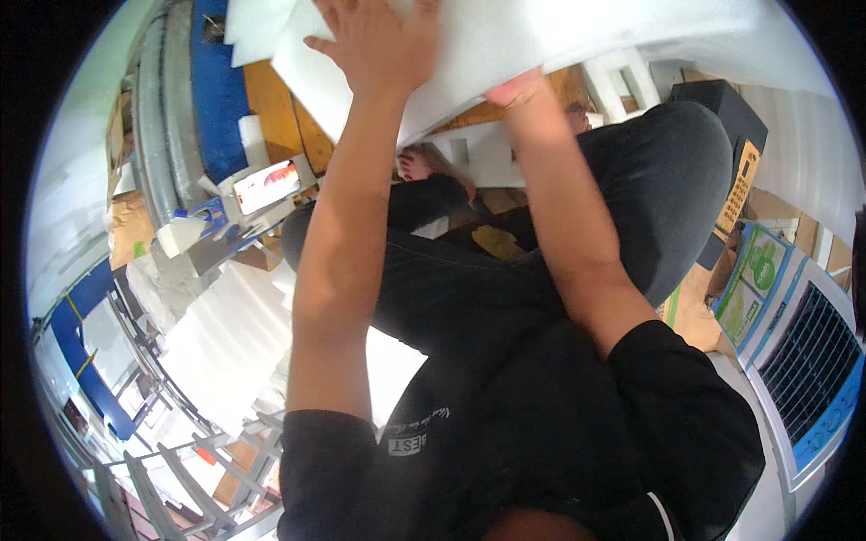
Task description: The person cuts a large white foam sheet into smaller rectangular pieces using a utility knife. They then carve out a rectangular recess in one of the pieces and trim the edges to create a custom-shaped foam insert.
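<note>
A large white foam sheet point(487, 40) spreads across the top of the head view. Flat on its upper face lies my left hand point(382, 51), fingers spread, with some fingertips cut off by the frame. My right hand point(517, 91) is at the sheet's lower edge, blurred; its fingers are hidden by the sheet, so its grip cannot be told. Beneath the sheet, a white foam piece with a square cutout point(477, 159) lies near my bare foot point(419, 164). Another white foam frame point(622, 81) is at the upper right.
My crossed legs point(663, 176) are close below the sheet. At left stand a lit phone point(267, 187) on a box, a blue surface point(220, 101) and wrapped rolls point(166, 115). An air cooler point(805, 358) is at right, a metal ladder point(183, 473) at lower left.
</note>
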`<state>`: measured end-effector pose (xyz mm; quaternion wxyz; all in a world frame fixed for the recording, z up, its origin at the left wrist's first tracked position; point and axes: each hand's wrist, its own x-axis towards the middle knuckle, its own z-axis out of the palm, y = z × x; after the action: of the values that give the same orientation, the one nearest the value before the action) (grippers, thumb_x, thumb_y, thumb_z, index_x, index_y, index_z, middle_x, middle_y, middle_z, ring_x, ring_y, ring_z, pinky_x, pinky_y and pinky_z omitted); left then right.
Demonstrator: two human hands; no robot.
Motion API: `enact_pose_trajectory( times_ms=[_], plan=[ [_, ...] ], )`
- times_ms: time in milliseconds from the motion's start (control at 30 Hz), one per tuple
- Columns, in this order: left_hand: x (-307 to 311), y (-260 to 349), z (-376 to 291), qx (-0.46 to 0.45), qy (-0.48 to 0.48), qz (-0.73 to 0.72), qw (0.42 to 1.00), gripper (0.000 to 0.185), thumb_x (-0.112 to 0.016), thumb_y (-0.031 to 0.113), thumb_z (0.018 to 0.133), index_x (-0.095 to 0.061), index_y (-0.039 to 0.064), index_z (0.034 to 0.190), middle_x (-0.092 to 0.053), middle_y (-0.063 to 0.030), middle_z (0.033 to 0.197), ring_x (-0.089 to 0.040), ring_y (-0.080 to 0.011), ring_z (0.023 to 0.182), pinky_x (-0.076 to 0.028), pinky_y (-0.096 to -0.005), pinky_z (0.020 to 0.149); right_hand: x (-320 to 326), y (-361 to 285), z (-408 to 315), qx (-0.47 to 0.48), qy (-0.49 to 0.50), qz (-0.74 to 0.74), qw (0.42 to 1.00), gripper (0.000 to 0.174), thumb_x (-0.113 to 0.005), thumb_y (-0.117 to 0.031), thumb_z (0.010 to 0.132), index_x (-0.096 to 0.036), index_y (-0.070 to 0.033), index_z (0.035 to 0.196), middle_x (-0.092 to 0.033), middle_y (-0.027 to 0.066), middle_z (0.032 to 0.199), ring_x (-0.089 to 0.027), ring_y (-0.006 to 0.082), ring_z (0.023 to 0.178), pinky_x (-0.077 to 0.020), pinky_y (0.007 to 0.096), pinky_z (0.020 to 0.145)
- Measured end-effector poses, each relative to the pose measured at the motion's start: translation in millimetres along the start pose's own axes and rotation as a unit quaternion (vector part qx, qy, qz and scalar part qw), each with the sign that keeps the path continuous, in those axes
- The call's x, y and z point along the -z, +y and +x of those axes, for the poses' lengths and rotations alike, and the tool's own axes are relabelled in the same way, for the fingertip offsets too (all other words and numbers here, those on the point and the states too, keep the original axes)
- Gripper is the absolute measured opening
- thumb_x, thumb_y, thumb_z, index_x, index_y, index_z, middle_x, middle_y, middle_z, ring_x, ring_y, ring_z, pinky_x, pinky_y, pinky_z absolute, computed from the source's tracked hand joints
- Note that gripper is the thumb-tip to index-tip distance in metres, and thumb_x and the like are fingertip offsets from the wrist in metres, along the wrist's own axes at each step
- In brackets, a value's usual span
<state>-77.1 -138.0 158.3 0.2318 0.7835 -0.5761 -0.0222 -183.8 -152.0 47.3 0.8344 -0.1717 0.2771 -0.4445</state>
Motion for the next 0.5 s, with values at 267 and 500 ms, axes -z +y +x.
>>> enact_pose_trajectory(
  times_ms=[267, 500],
  plan=[
    [-16, -58, 30, 0.122, 0.015, -0.819, 0.561, 0.059, -0.057, 0.049, 0.101, -0.045, 0.013, 0.147, -0.063, -0.0053, 0.130, -0.063, -0.0226, 0.118, -0.055, -0.0389, 0.094, -174, -108, -11, 0.127, -0.050, -0.571, 0.809, 0.069, -0.045, -0.061, 0.099, -0.061, -0.006, 0.138, -0.060, 0.0185, 0.140, -0.058, 0.0349, 0.127, -0.0415, 0.0515, 0.111],
    [-132, -146, -84, 0.267, -0.387, -0.441, 0.765, 0.050, -0.064, 0.042, 0.098, -0.057, 0.010, 0.136, -0.070, -0.0076, 0.115, -0.069, -0.0239, 0.102, -0.057, -0.0405, 0.085, -89, -38, 21, 0.263, -0.013, -0.859, 0.440, 0.059, -0.057, -0.051, 0.095, -0.058, -0.017, 0.144, -0.055, 0.0113, 0.147, -0.050, 0.0307, 0.136, -0.0379, 0.0468, 0.115]
  ],
)
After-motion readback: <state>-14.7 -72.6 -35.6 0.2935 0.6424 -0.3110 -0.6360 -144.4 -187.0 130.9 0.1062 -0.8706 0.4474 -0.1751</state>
